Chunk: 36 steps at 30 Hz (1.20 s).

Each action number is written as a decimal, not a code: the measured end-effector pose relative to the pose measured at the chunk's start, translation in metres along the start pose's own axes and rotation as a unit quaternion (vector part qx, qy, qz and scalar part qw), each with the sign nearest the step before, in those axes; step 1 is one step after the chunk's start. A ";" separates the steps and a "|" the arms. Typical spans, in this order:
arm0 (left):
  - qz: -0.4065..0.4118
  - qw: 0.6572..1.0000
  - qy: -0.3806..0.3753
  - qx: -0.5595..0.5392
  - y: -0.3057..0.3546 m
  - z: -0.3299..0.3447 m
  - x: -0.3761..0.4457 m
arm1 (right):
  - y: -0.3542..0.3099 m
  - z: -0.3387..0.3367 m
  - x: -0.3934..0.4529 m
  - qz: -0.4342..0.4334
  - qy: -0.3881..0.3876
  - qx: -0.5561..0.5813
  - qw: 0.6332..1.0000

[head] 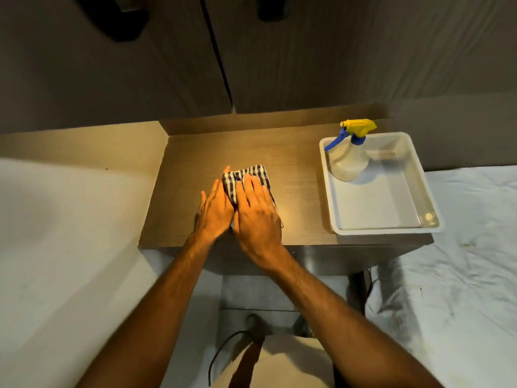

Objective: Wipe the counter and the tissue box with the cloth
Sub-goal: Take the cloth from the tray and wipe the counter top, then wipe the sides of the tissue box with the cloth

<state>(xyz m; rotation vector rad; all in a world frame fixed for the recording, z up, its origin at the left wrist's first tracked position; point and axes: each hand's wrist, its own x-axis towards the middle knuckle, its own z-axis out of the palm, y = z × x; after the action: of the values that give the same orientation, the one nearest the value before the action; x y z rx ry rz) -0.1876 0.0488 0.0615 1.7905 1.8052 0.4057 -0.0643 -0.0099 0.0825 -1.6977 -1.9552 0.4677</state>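
Note:
A folded cloth point(253, 175) with dark and white stripes lies on the wooden counter point(296, 189), near its middle. My right hand point(258, 214) rests flat on top of the cloth, fingers together and stretched forward. My left hand point(215, 211) lies flat beside it, pressing the cloth's left edge, its fingertips on the counter. Neither hand grips the cloth; both press down on it. No tissue box is in view.
A white plastic tray point(391, 214) stands on the counter's right side, holding a clear spray bottle point(348, 161) with a yellow and blue head. White bedding point(461, 261) lies to the right, a white surface point(56, 247) to the left. Dark cabinet doors point(251, 51) rise behind.

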 end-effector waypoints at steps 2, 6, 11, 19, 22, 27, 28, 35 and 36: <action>0.000 1.000 0.008 0.028 0.002 0.000 0.000 | 0.007 -0.006 0.025 -0.018 -0.016 -0.007 1.000; -0.015 0.998 0.026 0.049 0.006 0.001 -0.004 | 0.020 -0.012 0.045 0.018 -0.008 0.019 1.000; 0.005 0.997 0.015 0.071 0.007 -0.002 -0.006 | 0.013 0.002 -0.008 0.024 0.036 0.027 0.999; -0.019 0.996 0.028 0.082 0.010 -0.001 -0.005 | 0.022 -0.011 0.047 0.022 -0.021 0.046 0.998; -0.001 0.993 0.024 0.118 0.008 -0.001 -0.006 | 0.017 -0.004 0.010 0.031 0.010 0.063 0.997; 0.007 0.987 0.019 0.157 0.008 -0.008 -0.007 | 0.038 -0.016 -0.068 -0.064 -0.013 0.114 0.991; 0.000 0.984 0.030 0.174 0.011 -0.009 -0.007 | 0.048 -0.020 -0.079 -0.057 -0.022 0.145 0.988; 0.069 0.980 0.035 0.186 0.055 0.000 0.008 | 0.091 -0.020 -0.050 0.361 0.046 0.489 0.793; 0.069 0.979 0.026 0.188 0.058 0.005 0.009 | 0.091 -0.016 -0.034 0.368 0.060 0.489 0.788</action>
<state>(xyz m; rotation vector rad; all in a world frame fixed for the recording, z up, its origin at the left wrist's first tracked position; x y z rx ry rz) -0.1375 0.0608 0.0896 2.1881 1.8972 0.1698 0.0220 -0.0297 0.0387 -1.5668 -0.5796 1.3222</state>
